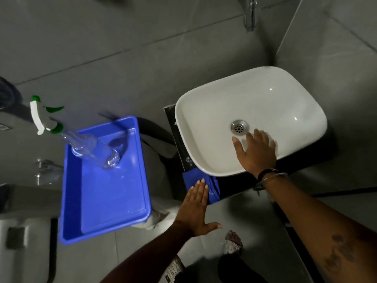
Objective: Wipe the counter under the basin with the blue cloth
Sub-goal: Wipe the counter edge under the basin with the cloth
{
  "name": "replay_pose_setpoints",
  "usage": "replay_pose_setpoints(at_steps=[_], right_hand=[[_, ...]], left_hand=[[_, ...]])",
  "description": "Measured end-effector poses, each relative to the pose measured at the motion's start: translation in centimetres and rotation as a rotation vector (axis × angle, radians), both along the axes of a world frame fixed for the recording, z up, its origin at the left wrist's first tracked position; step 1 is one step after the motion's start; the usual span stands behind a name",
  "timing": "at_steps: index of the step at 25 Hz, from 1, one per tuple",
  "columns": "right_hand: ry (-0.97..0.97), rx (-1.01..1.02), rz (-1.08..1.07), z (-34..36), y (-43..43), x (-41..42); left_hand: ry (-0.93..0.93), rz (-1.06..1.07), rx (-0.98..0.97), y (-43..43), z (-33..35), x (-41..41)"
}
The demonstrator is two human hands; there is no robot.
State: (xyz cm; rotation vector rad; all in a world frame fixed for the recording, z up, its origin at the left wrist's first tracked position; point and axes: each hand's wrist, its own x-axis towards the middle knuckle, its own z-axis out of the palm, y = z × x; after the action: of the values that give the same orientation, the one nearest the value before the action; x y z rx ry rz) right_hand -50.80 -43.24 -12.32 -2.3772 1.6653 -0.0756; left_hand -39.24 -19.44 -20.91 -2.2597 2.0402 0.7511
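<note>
Dim, soft focus, wide-angle edge distortion

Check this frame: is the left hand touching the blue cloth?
Touching. The head view shows the left hand laid flat, its fingers pressing on the blue cloth at the dark counter's edge.

I can't make out any readable text, label, brand or number from here. The dark marking on the right forearm [338, 252] and the patterned strip at the bottom edge [173, 270] are too blurred for me to read.
</note>
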Motion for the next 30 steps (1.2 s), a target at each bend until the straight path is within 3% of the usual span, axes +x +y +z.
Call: replay_pose_setpoints(at_steps=[4,9,13,16,22,30], right_hand=[[-0.006,-0.004,-0.022,0.3,0.0,0.2],[-0.060,-0.067,0.007,0.9,-0.1,0.0],[-0.096,-0.128,0.025,-0.2,-0.6,0.3],[-0.076,-0.122,0.013,-0.4,-0.9,0.6],[-0.031,-0.054,0.031,0.8,-0.6,0.4],[-0.185,-0.163,0.010,0.2,-0.3,0.7]], left_hand=[[0.008,0.137,0.003,-4.0,0.4,5.2],[-0.019,0.002,0.045,-11.9,1.9,16.0],[-0.036,0.042,0.089,-20.1,3.3,25.2],[-0.026,-0.013,0.082,-22.9,3.1,27.5],[0.024,0.054,0.019,-17.4,2.7,21.2],[0.086,-0.019,-0.004,-4.9,0.9,8.6]])
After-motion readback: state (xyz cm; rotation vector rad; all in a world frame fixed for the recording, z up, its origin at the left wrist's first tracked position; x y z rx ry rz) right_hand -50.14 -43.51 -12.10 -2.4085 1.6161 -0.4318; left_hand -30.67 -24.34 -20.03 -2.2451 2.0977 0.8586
